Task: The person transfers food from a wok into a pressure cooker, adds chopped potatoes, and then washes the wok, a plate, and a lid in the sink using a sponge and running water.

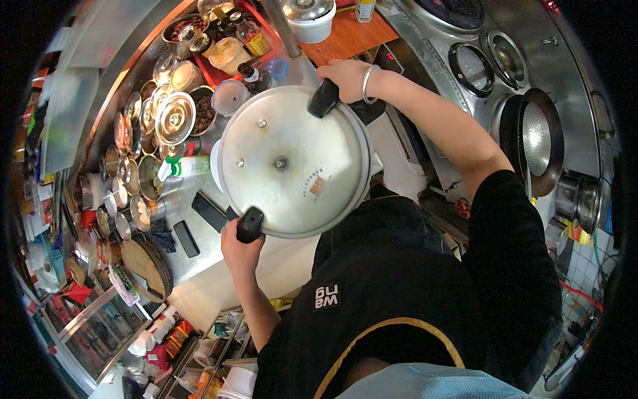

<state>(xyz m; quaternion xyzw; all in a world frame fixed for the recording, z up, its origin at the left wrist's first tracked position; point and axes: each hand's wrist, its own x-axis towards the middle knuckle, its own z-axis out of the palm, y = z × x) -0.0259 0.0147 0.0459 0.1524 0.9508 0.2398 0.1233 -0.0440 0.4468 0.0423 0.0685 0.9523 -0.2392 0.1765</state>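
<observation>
A large aluminium pressure cooker [299, 149] with its lid on sits in front of my body, over the edge of the steel counter. My left hand [241, 254] grips the black handle [250, 225] at its lower left. On the far right side my right hand [349, 80], with a bangle at the wrist, is closed on the opposite black handle [325, 98]. A small valve stem stands at the lid's middle. Part of a white thing shows behind the cooker's left rim. The cooker's underside is hidden.
Lidded steel pots [175, 117], a spray bottle [184, 168] and a dark glass bottle [254, 79] stand left of the cooker. Two phones [186, 238] lie near a round chopping block [144, 269]. A wok [533, 142] is at the right; a white pot [309, 25] stands at the back.
</observation>
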